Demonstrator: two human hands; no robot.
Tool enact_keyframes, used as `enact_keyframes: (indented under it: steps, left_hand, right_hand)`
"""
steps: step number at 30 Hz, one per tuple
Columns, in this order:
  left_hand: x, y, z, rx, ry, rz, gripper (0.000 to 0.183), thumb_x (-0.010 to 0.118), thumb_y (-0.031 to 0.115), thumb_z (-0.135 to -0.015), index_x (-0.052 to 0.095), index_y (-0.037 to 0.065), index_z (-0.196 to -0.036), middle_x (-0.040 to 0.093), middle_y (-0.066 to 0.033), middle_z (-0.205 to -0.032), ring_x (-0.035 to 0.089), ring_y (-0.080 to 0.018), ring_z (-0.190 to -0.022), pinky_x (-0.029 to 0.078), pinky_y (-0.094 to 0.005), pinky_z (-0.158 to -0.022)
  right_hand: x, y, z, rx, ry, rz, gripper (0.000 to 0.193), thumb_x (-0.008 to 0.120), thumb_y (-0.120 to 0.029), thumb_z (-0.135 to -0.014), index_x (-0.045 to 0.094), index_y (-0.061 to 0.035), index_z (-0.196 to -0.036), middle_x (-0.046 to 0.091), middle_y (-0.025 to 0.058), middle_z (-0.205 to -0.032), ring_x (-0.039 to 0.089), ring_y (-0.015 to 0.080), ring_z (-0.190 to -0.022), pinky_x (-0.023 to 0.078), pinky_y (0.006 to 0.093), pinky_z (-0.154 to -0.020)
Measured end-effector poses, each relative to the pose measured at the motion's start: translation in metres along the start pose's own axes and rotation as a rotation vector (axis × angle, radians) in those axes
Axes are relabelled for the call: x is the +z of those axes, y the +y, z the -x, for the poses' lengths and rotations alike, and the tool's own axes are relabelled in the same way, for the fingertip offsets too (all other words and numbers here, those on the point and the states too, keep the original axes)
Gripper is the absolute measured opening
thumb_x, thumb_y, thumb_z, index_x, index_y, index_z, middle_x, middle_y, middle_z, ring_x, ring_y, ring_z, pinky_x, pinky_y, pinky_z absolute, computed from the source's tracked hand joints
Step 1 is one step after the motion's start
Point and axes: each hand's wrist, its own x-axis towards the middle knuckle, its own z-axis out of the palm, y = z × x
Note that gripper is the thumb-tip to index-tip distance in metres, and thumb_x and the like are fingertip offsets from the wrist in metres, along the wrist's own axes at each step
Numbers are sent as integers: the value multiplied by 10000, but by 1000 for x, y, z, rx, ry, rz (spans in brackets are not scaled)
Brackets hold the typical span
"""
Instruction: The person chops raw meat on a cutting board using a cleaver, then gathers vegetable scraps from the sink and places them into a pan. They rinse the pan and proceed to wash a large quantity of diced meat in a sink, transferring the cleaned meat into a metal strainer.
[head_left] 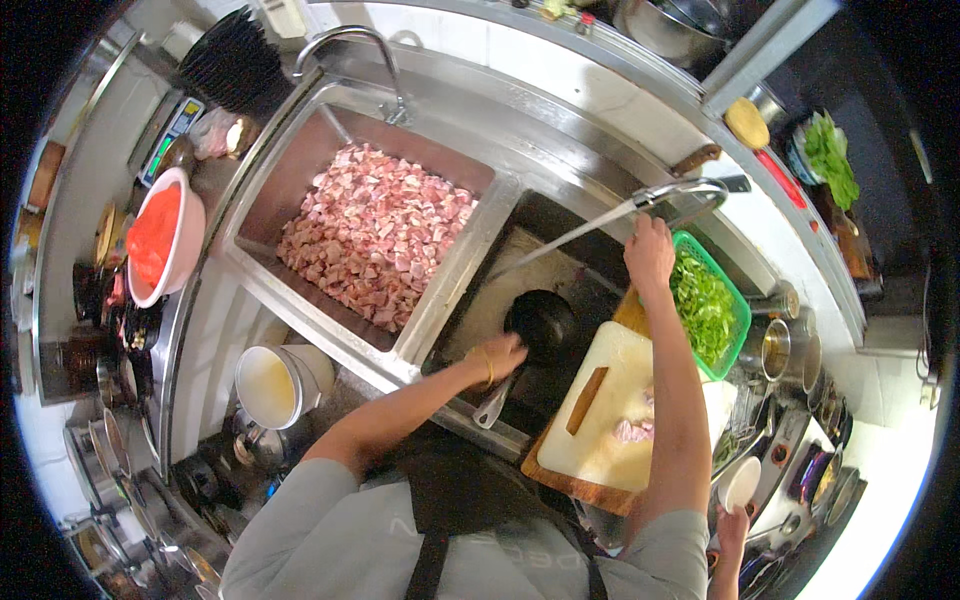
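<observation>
My left hand (503,356) reaches over the front of the right sink basin (470,325), blurred by motion. Beneath it is a dark frying pan (542,322), its pale handle (490,408) pointing toward me. It is unclear whether the hand touches the pan. My right hand (650,252) is raised at the back of this basin, fingers closed at the end of a chrome faucet (690,188). A stream of water (565,240) slants from the spout down to the left into the basin.
Chopped raw meat (380,235) fills the left basin. Right of the pan lie a white cutting board (602,410) with meat scraps and a green basket (738,318) of cut greens. A white bucket (275,390) stands at front left. Another person's hand (733,530) holds a white bowl (740,484).
</observation>
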Motion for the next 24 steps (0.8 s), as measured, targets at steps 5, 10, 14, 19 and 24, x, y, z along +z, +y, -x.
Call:
enact_keyframes:
  steps: [5,10,14,19,24]
  left_hand:
    - [-110,71,-99,-52,239,1472,640,401,488,-1010,320,74,-1492,444,-148,-1475,518,-299,-1254,468,-533,-983]
    - [-135,107,-129,-217,165,1734,376,482,393,-973,597,68,-821,659,-142,-875,664,-302,-817,563,-476,-725]
    - [-119,102,-115,-203,-37,1674,366,514,372,-941,642,42,-1031,688,-174,-987,671,-326,-871,543,-478,-794]
    - [-96,94,-60,0,369,43,459,631,320,-864,595,-15,-1174,630,-266,-1139,596,-383,-1101,466,-464,-966]
    - [-74,51,4,208,671,-247,463,689,213,-796,590,40,-1214,561,-198,-1277,534,-395,-1170,456,-469,-978]
  right_hand:
    - [55,-52,-5,675,-10,-1985,161,521,-188,-938,577,-38,-945,608,129,-827,588,276,-729,495,366,-630]
    - [91,-104,2,707,-218,-2021,263,450,-206,-964,546,-51,-774,549,75,-652,501,209,-539,410,328,-501]
    - [61,-94,22,51,-11,-255,199,546,-231,-927,596,-56,-849,624,194,-734,613,372,-664,512,469,-634]
    - [21,-9,13,-121,-138,474,178,602,-105,-791,723,-81,-921,666,151,-1015,611,319,-962,481,433,-808]
    - [15,44,18,-268,-190,651,137,596,-129,-823,709,-116,-899,680,66,-969,600,243,-992,459,432,-870]
